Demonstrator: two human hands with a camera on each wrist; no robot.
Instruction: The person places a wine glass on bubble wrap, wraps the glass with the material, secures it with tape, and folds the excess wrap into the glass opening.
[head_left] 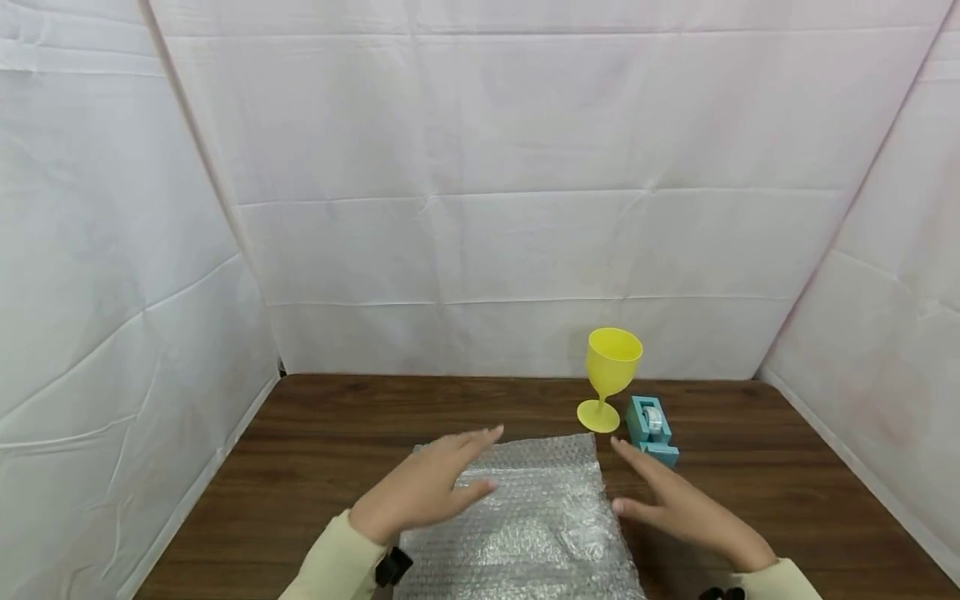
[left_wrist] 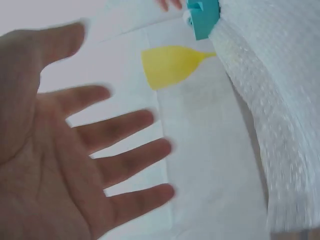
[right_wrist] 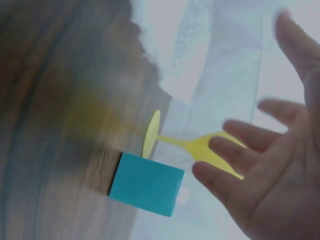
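Nearest my head camera, the left hand [head_left: 426,485] has its fingers extended and released, spread apart in the left wrist view; I log it over the left side of a bubble-wrap sheet [head_left: 525,537]. The right hand [head_left: 686,504] is likewise released, thumb apart, at the sheet's right edge; I cannot tell whether the thumb touches it. The sheet lies on a dark wood-grain tabletop [head_left: 315,467], mostly between the hands. Just past its far right corner I note a yellow goblet [head_left: 613,367], upright. Just right of that, slightly nearer: a teal tape dispenser [head_left: 638,425] with a clear tape roll [head_left: 653,419]. White cloth [head_left: 525,208] hangs behind and at both sides.
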